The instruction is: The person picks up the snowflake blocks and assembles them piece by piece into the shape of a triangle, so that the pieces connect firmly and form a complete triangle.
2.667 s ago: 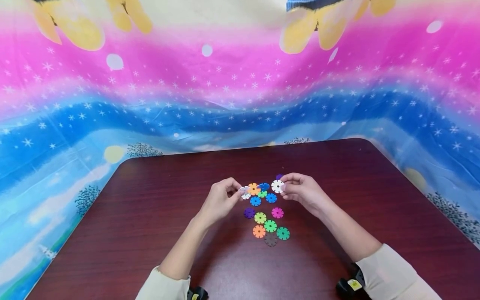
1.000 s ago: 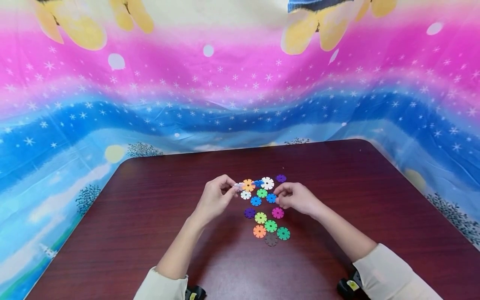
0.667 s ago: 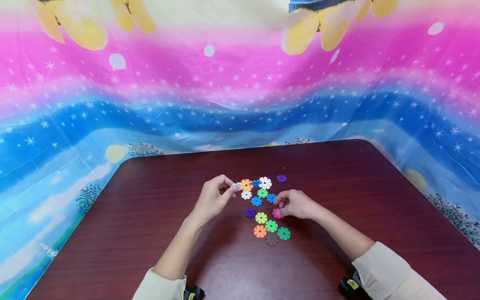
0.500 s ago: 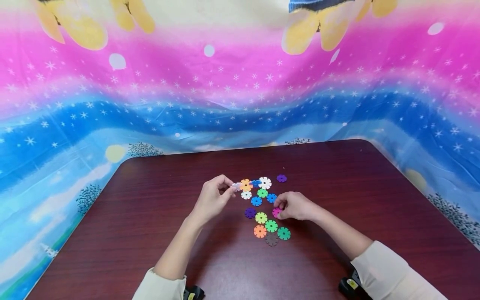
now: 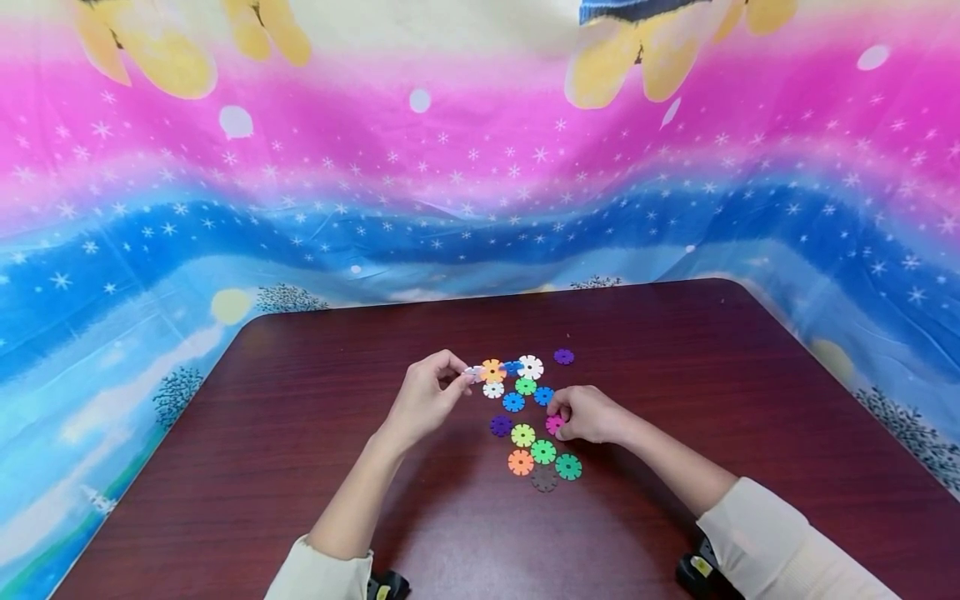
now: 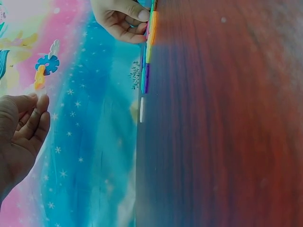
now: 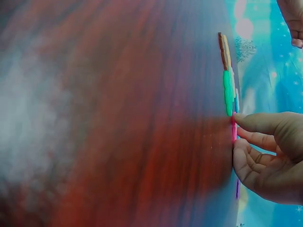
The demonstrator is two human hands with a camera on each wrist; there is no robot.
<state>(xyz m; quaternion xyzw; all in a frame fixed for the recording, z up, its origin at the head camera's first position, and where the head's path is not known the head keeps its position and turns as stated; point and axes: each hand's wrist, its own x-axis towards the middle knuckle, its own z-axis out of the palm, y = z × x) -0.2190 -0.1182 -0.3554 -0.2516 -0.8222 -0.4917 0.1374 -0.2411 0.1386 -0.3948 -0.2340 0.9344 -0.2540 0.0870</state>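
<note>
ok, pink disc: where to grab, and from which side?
Pinch the pink notched disc by its rim, likely best from the right: it's thin and lies nearly flat. The blue notched disc sits just beyond it, the dark-green disc nearer; no disc shows straight to its right, where the right grip is.

A printed cloth backdrop (image 5: 480, 150) surrounds the far edge and both sides of the table (image 5: 300, 417), its colours running in wavy bands — cream at the top, then bright pink, deep blue and paler blue. White snowflakes (image 5: 540, 155) dot the pink and blue, along with larger white spots (image 5: 420, 101). Rounded yellow shapes (image 5: 168, 54) show near the upper edge. Lower down come dark, twiggy bushes (image 5: 291, 297) and a pale yellow circle (image 5: 230, 306). The tabletop is dark reddish-brown with streaky grain and rounded far corners — glossy toward the near side, where light reflects.
</note>
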